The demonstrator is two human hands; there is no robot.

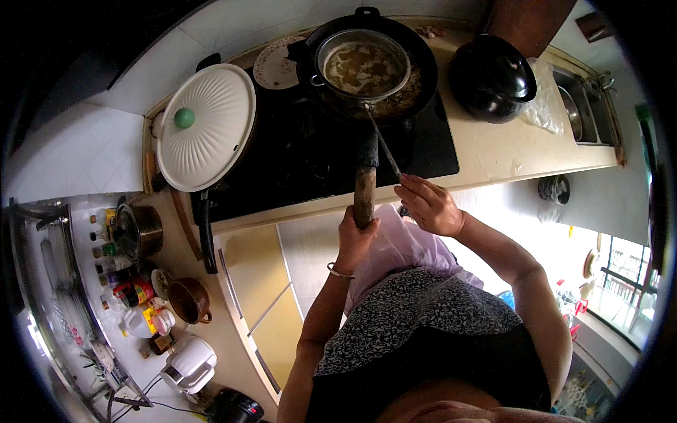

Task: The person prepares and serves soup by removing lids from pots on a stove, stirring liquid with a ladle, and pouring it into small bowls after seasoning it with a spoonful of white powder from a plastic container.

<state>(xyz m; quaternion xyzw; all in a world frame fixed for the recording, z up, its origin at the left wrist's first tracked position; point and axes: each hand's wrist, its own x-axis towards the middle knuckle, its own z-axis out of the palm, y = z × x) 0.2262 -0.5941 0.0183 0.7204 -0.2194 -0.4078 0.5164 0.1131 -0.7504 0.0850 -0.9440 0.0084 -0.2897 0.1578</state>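
My left hand (357,238) grips the worn wooden handle (365,193) of a dark wok (423,79) on the black cooktop (254,169). A slim metal utensil (385,143) is held in the fingers of my right hand (431,205). Its far end reaches the near rim of a round metal bowl (361,95), which sits inside the wok. Brownish liquid (365,69) with pale foam fills much of the bowl. Darker residue shows on the wok's inner wall beside the bowl. The utensil's tip is too small to make out.
A pan with a cream ribbed lid (211,127) stands at left, its black handle (208,232) jutting past the counter edge. Behind it lies a flowered plate (277,63). At right are a black lidded pot (492,79) and a sink (582,106). Several bottles and a white jug (190,365) crowd the left counter.
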